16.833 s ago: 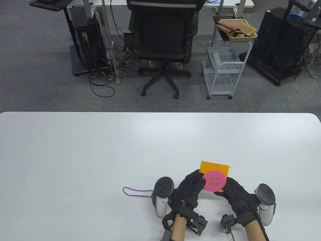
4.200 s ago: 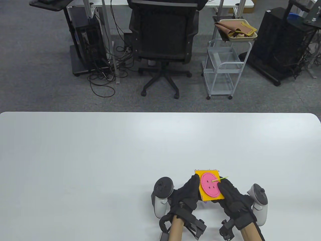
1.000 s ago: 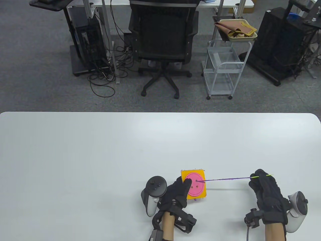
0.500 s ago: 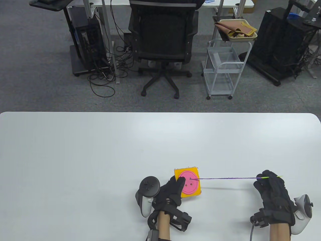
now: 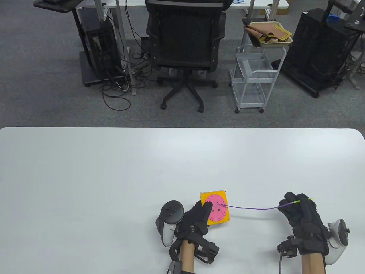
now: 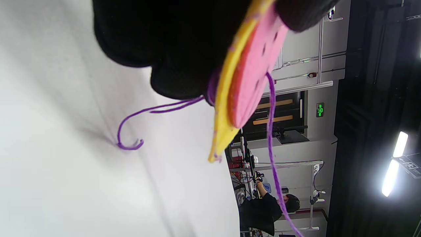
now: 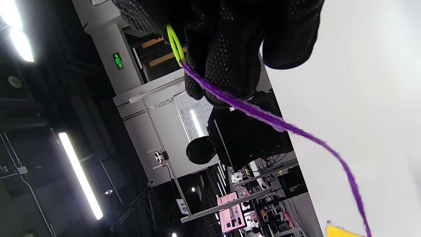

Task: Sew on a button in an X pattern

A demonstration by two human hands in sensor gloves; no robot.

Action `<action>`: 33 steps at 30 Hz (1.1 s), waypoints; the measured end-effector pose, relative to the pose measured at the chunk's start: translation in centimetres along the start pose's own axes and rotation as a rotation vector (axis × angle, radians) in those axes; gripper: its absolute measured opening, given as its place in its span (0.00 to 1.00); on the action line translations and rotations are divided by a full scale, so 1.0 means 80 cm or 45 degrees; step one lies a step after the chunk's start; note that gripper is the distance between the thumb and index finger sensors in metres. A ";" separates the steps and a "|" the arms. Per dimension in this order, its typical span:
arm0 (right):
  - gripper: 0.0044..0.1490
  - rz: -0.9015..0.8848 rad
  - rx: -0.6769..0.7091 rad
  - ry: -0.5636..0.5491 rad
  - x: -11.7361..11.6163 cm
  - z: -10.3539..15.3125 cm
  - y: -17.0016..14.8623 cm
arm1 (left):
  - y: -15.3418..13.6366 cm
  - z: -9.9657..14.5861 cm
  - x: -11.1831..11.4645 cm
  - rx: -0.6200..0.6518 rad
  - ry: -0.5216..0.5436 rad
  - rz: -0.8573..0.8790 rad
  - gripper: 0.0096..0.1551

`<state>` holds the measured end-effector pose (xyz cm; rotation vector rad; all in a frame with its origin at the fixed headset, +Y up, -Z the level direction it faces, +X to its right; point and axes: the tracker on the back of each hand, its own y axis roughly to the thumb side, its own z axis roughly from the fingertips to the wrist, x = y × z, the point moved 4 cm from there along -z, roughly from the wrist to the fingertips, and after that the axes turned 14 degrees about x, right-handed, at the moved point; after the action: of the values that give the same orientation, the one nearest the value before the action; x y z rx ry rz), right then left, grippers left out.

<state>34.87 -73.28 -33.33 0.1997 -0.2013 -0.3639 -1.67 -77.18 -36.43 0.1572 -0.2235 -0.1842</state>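
A pink felt button [image 5: 218, 211] lies on a yellow felt square [image 5: 204, 197]. My left hand [image 5: 196, 218] grips the square's left edge and holds it just above the table, thumb on the button; both also show in the left wrist view, button [image 6: 253, 70] and square [image 6: 225, 128]. Purple thread [image 5: 251, 208] runs slack from a button hole to a yellow-green needle [image 5: 302, 200] that my right hand [image 5: 298, 209] pinches. The needle's eye [image 7: 174, 44] and thread [image 7: 263, 115] show in the right wrist view. A short thread tail [image 6: 131, 131] hangs behind the square.
The white table [image 5: 114, 177] spreads left and behind my hands. Beyond its far edge stand an office chair [image 5: 185, 42], a white wire cart [image 5: 251, 77] and black equipment racks [image 5: 319, 48].
My right hand has moved back left toward the square, and the thread, taut half a second ago, now sags. My left hand with the square has shifted slightly right.
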 end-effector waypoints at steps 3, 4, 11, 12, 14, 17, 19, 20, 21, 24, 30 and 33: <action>0.24 0.030 0.017 0.014 -0.007 0.001 0.001 | 0.000 0.000 0.003 -0.004 -0.015 -0.002 0.29; 0.24 0.037 0.023 0.028 -0.010 0.001 0.002 | -0.001 -0.001 0.005 -0.007 -0.019 -0.003 0.29; 0.26 0.199 0.066 0.109 -0.037 0.004 0.005 | -0.003 -0.002 0.013 -0.018 -0.059 0.024 0.29; 0.26 0.265 0.086 0.126 -0.044 0.006 0.006 | -0.002 -0.002 0.013 -0.018 -0.064 0.033 0.29; 0.25 0.325 0.102 0.143 -0.051 0.008 0.006 | -0.002 -0.002 0.014 -0.018 -0.068 0.044 0.29; 0.24 0.432 0.136 0.194 -0.067 0.011 0.006 | -0.001 -0.002 0.015 -0.017 -0.075 0.060 0.30; 0.23 0.507 0.158 0.237 -0.079 0.014 0.005 | -0.001 -0.002 0.017 -0.018 -0.086 0.072 0.30; 0.23 0.548 0.168 0.260 -0.085 0.015 0.004 | 0.000 -0.002 0.018 -0.018 -0.092 0.077 0.30; 0.23 0.584 0.178 0.280 -0.090 0.016 0.003 | 0.000 -0.002 0.018 -0.019 -0.099 0.080 0.30; 0.22 0.700 0.208 0.341 -0.104 0.021 0.001 | 0.000 -0.002 0.021 -0.020 -0.117 0.081 0.30; 0.22 0.981 0.272 0.522 -0.135 0.031 -0.009 | 0.001 -0.003 0.024 -0.019 -0.146 0.075 0.29; 0.22 1.126 0.309 0.576 -0.146 0.035 -0.013 | 0.001 -0.003 0.024 -0.016 -0.144 0.080 0.29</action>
<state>23.21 -70.37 -32.70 0.4012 0.1246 0.5880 0.25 -77.46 -36.28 0.1272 -0.3397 -0.1320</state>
